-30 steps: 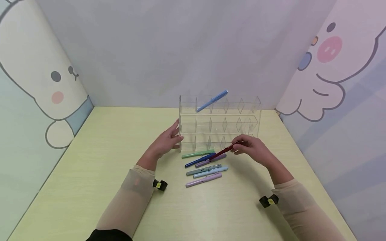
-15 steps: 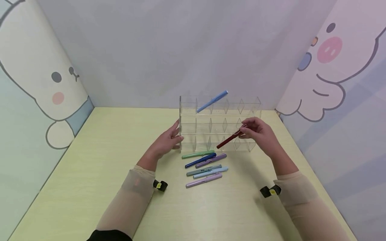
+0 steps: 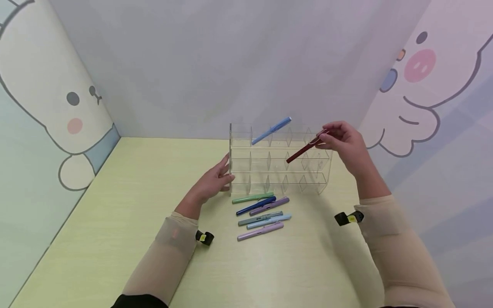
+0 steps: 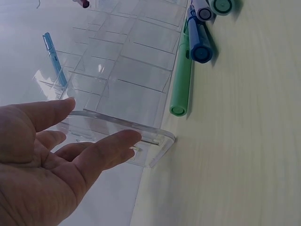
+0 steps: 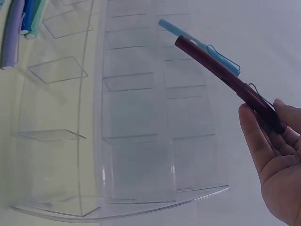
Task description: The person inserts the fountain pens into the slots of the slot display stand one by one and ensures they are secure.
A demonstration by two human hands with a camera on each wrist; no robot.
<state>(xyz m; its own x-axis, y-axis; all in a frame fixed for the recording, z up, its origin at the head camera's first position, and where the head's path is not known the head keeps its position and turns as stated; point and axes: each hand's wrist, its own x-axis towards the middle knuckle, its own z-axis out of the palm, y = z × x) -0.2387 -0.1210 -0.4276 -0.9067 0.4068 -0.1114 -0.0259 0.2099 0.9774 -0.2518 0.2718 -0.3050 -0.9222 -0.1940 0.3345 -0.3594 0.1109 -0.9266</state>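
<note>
My right hand [image 3: 343, 143] pinches a dark red pen [image 3: 302, 147] near its clip end, above the right part of a clear acrylic rack [image 3: 277, 177]. The pen slants down to the left. In the right wrist view the red pen [image 5: 211, 66] passes in front of a light blue pen [image 5: 225, 59]. That light blue pen [image 3: 271, 129] lies slanted in the rack's top tier. My left hand [image 3: 209, 182] rests against the rack's left side, and its extended fingers [image 4: 110, 148] touch the clear side panel [image 4: 155, 136].
Before the rack several pens lie on the table: green [image 3: 252, 197], dark blue [image 3: 256, 205], purple [image 3: 269, 205], grey-teal [image 3: 259, 218], pale blue [image 3: 269, 220] and lilac [image 3: 259, 231]. Thin dividers [image 3: 286, 159] split each of the rack's tiers.
My right hand has lifted the red pen up from over the pens on the table, moving back and rightward to the rack's upper tiers. The left hand stays against the rack.
</note>
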